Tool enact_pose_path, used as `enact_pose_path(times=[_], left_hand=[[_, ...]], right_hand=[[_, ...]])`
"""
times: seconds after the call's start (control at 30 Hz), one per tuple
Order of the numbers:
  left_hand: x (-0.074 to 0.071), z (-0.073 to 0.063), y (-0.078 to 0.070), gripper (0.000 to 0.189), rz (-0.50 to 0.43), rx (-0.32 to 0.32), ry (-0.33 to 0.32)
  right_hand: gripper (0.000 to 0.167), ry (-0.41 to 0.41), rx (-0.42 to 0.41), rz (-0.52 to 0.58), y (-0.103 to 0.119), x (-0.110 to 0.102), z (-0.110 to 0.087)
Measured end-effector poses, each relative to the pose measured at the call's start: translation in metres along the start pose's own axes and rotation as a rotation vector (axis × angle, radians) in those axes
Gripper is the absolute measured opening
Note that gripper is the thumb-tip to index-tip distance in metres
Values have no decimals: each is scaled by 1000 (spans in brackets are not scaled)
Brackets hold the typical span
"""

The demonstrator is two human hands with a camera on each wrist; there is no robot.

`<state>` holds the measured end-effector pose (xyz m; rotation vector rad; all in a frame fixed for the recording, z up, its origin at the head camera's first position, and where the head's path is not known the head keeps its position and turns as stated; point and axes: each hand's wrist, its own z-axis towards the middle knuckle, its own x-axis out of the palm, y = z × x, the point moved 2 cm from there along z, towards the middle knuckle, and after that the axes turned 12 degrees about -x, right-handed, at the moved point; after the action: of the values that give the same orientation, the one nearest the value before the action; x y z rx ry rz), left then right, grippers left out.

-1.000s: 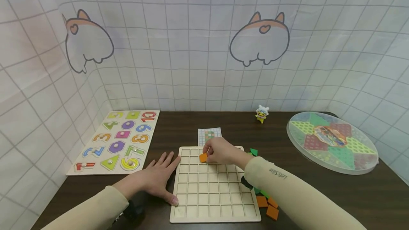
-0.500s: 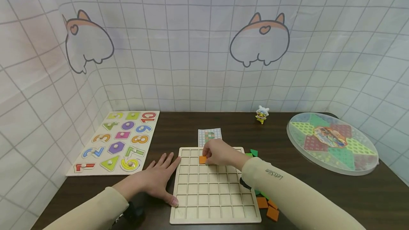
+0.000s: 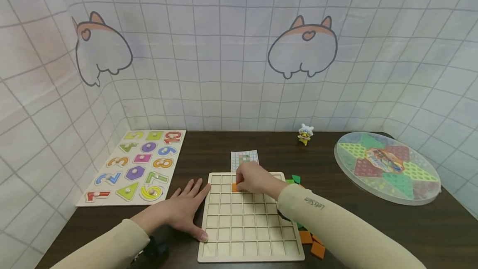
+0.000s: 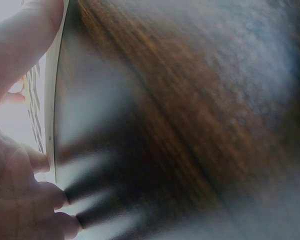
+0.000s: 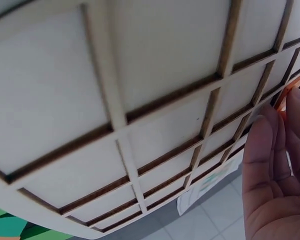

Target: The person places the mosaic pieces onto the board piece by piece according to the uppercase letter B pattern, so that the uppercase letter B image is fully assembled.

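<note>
A pale wooden grid board (image 3: 237,221) lies on the dark table, framed into square cells. Near its far edge, my right hand (image 3: 254,178) pinches an orange square tile (image 3: 234,187) over a cell in the second row, third column from the left. The right wrist view shows that tile (image 5: 288,93) slightly tilted between thumb and fingers, partly hidden by them. My left hand (image 3: 184,211) lies spread with straight fingers, its thumb and index fingertip at the board's left edge. In the left wrist view, the fingers (image 4: 52,195) reach along that same edge.
Loose orange tiles (image 3: 318,250) and green tiles (image 3: 296,179) lie right of the board, partly under the right sleeve. A printed grid card (image 3: 235,161) sits behind it. Further off are a number puzzle (image 3: 142,169), a small yellow figurine (image 3: 305,134) and a round game board (image 3: 388,167).
My right hand has lowered the orange tile slightly toward the cell, and the right forearm has shifted a little left. The left hand stays in place.
</note>
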<state>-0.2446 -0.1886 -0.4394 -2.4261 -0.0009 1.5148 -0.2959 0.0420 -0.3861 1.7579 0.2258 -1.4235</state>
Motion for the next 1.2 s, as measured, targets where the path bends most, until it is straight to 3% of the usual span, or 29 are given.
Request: enact_pose_path(times=[0.4, 0.8, 1.0, 1.2], left_hand=[[0, 0, -1, 150, 0, 2, 0], [4, 3, 2, 149, 4, -5, 3], [3, 2, 1, 149, 0, -9, 5], [1, 2, 0, 149, 3, -3, -2]], right_hand=[[1, 8, -3, -17, -1, 2, -1], [18, 63, -75, 28, -5, -5, -13], [20, 30, -39, 84, -17, -24, -32], [21, -30, -3, 105, -50, -49, -65]])
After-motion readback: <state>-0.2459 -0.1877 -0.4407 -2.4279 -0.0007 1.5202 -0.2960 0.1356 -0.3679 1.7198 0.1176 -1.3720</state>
